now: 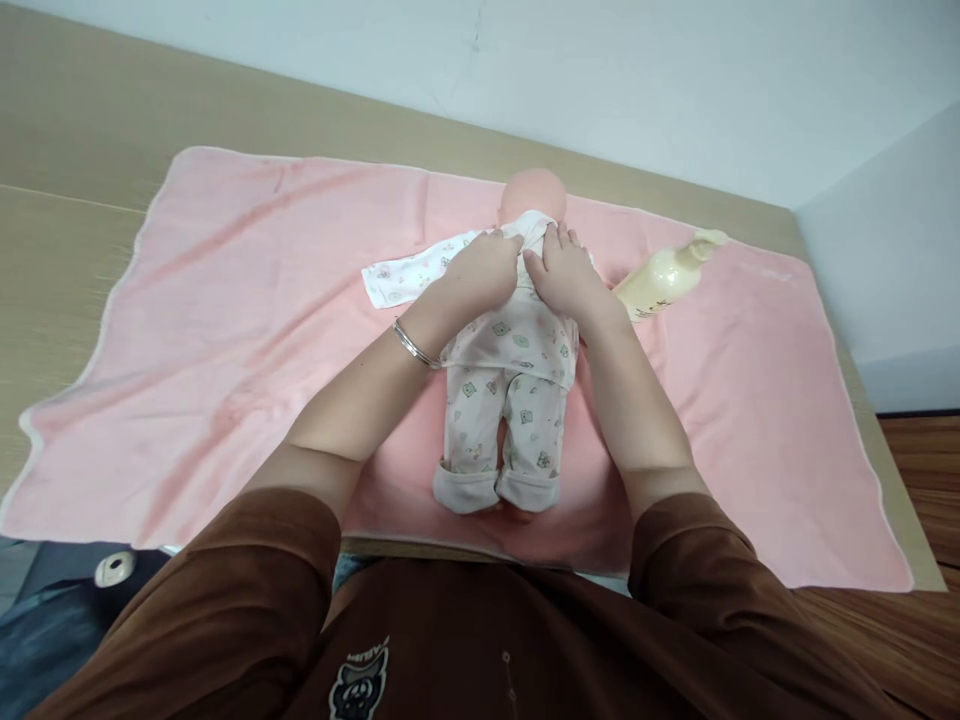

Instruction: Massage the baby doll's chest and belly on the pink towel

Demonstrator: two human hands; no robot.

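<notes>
A baby doll (pixel 534 192) lies on a pink towel (pixel 247 300), head away from me, dressed in a white patterned top (pixel 517 345) and matching trousers (pixel 499 420). Both my hands rest on its chest just below the neck. My left hand (pixel 480 272) has its fingers curled into the collar fabric of the top. My right hand (pixel 564 272) pinches the same collar from the other side. One sleeve of the top (pixel 409 275) sticks out to the left. A silver bangle (pixel 415 345) sits on my left wrist.
A cream lotion bottle (pixel 664 280) lies on its side on the towel, just right of the doll. The towel covers a tan wooden table (pixel 67 250) set against a white wall. Wooden floor (pixel 922 470) shows at right.
</notes>
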